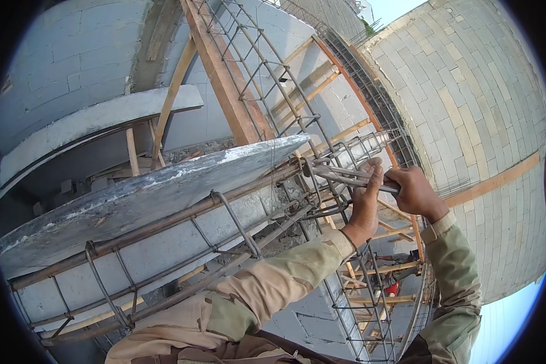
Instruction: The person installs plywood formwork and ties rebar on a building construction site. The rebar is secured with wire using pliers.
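A pair of steel pincers [343,175] reaches leftward from my hands, its jaws at a rebar joint where several bars and stirrups cross. My left hand [364,203] is closed on the handles, thumb pointing up. Just to its right, my right hand [415,193] is wrapped round the handle ends. A horizontal rebar cage [233,218] runs from the joint to the lower left, and another rebar cage [264,60] rises beyond it. Whatever the jaws grip is too small to make out.
A rough-edged grey board [145,200] lies along the near cage. A wooden plank [224,79] stands behind it. Block walls [461,85] rise at the right. Far below, among timber props, a person in red [391,289] is partly visible.
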The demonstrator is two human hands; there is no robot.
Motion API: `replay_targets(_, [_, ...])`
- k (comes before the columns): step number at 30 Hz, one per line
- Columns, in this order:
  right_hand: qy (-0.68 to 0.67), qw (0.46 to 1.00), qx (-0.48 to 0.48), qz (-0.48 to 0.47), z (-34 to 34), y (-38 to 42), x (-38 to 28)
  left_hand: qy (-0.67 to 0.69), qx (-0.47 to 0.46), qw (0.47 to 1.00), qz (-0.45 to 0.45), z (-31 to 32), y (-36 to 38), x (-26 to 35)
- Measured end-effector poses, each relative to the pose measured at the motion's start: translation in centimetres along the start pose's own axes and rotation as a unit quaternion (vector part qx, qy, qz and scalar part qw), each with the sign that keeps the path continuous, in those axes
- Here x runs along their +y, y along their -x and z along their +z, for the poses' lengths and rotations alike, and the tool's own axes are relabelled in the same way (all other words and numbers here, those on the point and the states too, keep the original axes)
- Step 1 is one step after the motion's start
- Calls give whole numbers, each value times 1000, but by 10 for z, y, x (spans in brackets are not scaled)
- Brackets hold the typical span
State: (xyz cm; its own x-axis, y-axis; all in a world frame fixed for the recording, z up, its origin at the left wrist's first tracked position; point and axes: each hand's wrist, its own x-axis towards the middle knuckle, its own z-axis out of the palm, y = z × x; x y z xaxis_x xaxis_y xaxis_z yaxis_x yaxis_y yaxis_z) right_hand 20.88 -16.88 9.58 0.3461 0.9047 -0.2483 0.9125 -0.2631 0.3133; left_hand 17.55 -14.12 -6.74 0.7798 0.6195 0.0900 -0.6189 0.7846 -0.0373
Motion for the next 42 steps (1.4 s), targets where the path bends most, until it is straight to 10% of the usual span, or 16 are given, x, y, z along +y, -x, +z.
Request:
replay_targets(2, [-311, 899, -261, 166, -17, -6, 1, 20, -40, 999, 9, -3, 2, 6])
replay_targets(5, [-402, 829, -347, 176, -5, -19, 21, 118, -105, 979, -127, -8, 10, 18])
replay_targets(9, [-398, 869, -260, 134, 2, -12, 21, 82, -78, 975, -190, -10, 7, 14])
replay_targets(10, [-195, 970, -140, -30, 1, -5, 12, 46, -58, 994, -84, -5, 6, 5])
replay_targets(12, [-57, 998, -19, 22, 24, 5, -19, 20, -34, 993, -109, -5, 5, 10])
replay_targets(17, [285, 896, 339, 15, 103, 19, -17, 58, -35, 998, 7, 6, -1, 5])
replay_targets(22, [266, 894, 362, 7, 100, -7, 0, 58, -44, 996, -45, -3, -5, 2])
replay_targets(25, [289, 918, 270, 16, 84, -7, 9, 50, -27, 997, -59, 2, 0, 8])
replay_targets(30, [-58, 998, -37, -1, 2, -6, -13, 9, -55, 998, -12, -4, 5, 15])
replay_targets(35, [-340, 880, -326, 68, -13, -34, 14, 95, -119, 986, -63, -6, 8, 13])
replay_targets(41, [-308, 905, -275, 102, -1, -18, 11, 66, -66, 989, -118, -7, 3, 5])
replay_targets(42, [-121, 978, -148, 84, 1, -9, -3, 69, -78, 991, -88, -7, 1, 3])
